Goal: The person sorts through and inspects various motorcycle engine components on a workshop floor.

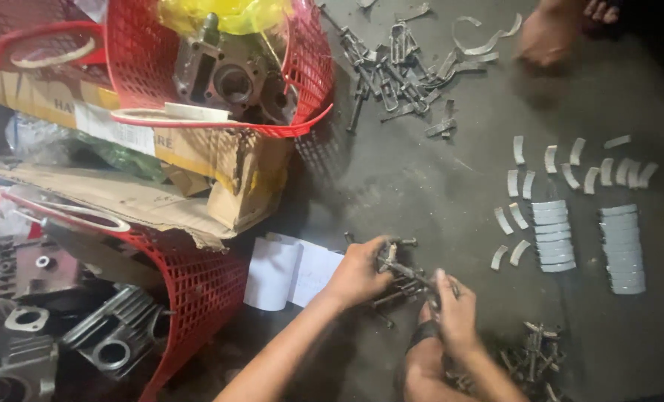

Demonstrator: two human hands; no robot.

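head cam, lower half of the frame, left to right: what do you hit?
Grey engine castings → red mesh basket → white paper → left hand → bundle of metal bolts → right hand → loose curved shells → two stacks of curved shells.

Brown cardboard box [220, 167] under red basket [302, 82], white label [112, 128].

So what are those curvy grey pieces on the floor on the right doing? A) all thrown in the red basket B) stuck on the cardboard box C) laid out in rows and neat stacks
C: the curved grey pieces lie apart in rows on the dark floor, with two tidy stacks just below them.
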